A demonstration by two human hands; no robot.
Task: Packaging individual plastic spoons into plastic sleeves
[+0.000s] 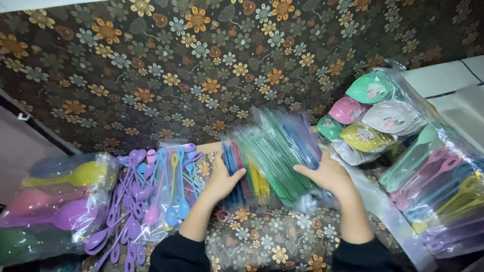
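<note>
Between the two hands sits a clear pack (276, 151) of coloured utensils on the floral cloth (161, 57): left hand (223, 181) grasps its left end, right hand (328, 175) clasps its right. Purple spoons (129, 202) lie left, ladle bags (449, 191) right.

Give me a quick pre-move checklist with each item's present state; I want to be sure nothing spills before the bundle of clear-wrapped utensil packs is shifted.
1. Left hand on the bundle of utensil packs: ok, palm against its left end.
2. Right hand on the bundle: ok, resting on its right side.
3. Bundle squared up: not ok, packs fan out and look blurred.
4. Firm grip: cannot tell, fingers partly hidden.
5. Left side free: not ok, purple spoons and bagged ladles lie close.
6. Right side free: not ok, bagged pastel scoops sit beside it.
</note>
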